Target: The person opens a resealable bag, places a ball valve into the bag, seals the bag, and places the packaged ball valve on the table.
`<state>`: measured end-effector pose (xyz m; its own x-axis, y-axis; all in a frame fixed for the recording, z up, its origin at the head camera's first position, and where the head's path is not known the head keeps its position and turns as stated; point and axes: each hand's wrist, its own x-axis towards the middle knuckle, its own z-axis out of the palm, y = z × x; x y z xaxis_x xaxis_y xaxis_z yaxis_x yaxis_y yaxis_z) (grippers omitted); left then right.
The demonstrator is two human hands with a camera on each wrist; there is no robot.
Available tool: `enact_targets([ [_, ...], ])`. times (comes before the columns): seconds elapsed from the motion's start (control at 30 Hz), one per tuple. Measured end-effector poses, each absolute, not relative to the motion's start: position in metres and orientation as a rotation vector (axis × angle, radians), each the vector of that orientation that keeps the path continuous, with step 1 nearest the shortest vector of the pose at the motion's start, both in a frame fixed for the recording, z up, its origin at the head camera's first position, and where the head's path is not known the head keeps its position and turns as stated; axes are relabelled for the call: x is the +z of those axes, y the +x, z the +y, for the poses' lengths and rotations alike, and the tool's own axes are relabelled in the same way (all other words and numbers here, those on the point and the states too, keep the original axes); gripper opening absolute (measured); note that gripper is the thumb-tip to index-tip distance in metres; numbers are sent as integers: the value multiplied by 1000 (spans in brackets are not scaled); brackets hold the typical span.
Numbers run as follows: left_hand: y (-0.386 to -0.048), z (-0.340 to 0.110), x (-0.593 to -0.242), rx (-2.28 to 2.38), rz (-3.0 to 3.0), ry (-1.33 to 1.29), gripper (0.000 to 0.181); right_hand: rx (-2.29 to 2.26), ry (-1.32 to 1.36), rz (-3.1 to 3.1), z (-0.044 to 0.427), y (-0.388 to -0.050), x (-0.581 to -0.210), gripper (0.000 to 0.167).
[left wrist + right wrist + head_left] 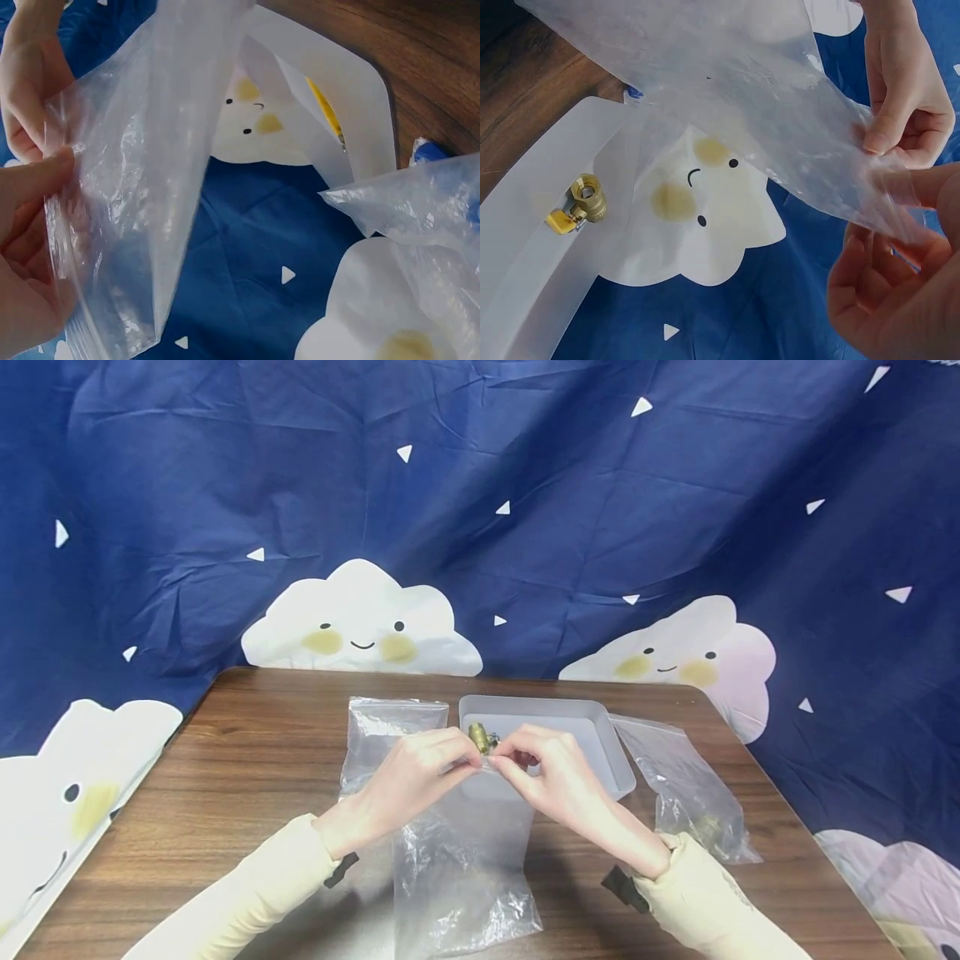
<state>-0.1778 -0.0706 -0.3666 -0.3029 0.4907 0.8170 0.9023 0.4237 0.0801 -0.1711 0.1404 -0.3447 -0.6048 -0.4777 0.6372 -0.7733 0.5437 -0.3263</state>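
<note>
Both hands pinch the top edge of a clear zip bag [465,852], which hangs down in front of the tray. My left hand [427,760] grips the edge from the left, fingertips close to those of my right hand [551,772]. In the right wrist view the bag [742,90] looks flat, with nothing visible inside. Beyond the fingertips lies a brass ball valve [589,199] with a yellow handle, resting in the light grey tray [618,768]. From the head, the valve [477,737] is partly hidden by the hands.
To the right of the tray lies another clear zip bag [682,777], with something brass-coloured in its lower end. A further clear bag [390,722] lies left of the tray. All rest on a brown wooden table [255,752], with a blue cloud-printed cloth [525,552] behind.
</note>
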Motion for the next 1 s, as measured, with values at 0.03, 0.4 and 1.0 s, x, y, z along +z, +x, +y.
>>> enact_targets([
  [0.03, -177, -70, -366, -708, -1945, -1177, 19, 815, 995, -2307, 141, -171, -344, 6],
  [0.4, -177, -75, -358, -710, -2115, -1085, 17, 767, 959, -2309, 147, -173, -342, 7],
  [1.0, -175, -73, -361, -603, -2025, -1132, 18, 750, 925, -2339, 142, -172, -343, 8],
])
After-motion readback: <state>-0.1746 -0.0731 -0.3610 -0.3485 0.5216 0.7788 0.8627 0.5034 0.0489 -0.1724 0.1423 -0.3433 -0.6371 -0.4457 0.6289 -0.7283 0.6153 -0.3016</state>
